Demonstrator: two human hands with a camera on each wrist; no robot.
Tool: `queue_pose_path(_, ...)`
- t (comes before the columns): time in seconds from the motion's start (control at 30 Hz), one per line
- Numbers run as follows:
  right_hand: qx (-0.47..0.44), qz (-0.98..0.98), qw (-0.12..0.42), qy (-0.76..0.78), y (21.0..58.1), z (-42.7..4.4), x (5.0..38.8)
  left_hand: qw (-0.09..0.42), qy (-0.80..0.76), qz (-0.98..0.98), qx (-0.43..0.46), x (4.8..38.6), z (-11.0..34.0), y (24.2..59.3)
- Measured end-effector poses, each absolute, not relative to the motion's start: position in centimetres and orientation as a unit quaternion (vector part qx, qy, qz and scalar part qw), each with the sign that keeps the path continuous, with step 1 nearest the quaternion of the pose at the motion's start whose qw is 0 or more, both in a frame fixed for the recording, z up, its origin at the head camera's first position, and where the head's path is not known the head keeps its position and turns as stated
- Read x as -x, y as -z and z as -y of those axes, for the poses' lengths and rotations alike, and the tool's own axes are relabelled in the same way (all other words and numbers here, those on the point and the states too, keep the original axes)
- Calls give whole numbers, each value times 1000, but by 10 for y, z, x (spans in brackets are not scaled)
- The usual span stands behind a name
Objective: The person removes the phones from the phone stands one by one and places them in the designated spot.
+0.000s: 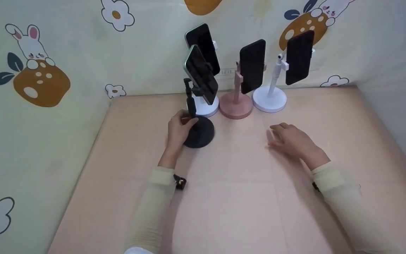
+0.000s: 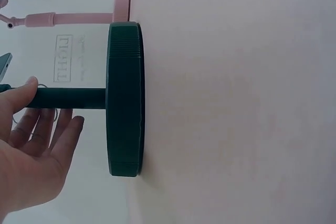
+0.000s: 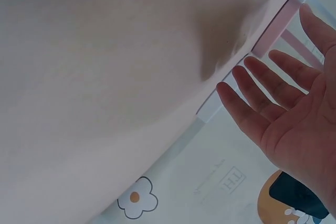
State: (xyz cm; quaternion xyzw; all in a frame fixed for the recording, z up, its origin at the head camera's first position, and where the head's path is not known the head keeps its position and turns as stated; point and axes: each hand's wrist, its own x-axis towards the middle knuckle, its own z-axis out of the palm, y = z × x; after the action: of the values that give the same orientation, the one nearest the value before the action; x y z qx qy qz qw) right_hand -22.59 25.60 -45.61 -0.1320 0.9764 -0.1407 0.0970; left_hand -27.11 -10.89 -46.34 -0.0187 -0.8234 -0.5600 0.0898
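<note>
At the left front of a group of stands is a black phone stand (image 1: 199, 135), dark green in the left wrist view, with a phone (image 1: 201, 74) tilted on top. My left hand (image 1: 180, 130) holds its upright pole (image 2: 73, 98), thumb on one side and fingers on the other; the little finger juts away from the pole. The round base (image 2: 125, 98) appears to stand on the table. Over the table to the right, my right hand (image 1: 293, 141) holds nothing, its fingers (image 3: 244, 111) spread and slightly bent. The pink stand and right white stand are nearest it.
Behind stand a white stand (image 1: 208, 106), partly hidden, a pink stand (image 1: 236, 107) and another white stand (image 1: 270, 99), each with a dark phone. They line the back edge of the pink-covered table (image 1: 241, 211), close to the patterned wall (image 1: 146, 60).
</note>
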Motion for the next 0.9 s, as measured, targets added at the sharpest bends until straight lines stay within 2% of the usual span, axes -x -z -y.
queue_pose_path(0.9,136,-977,97,133,451,-252,228,93,614,783,16,256,123,438)
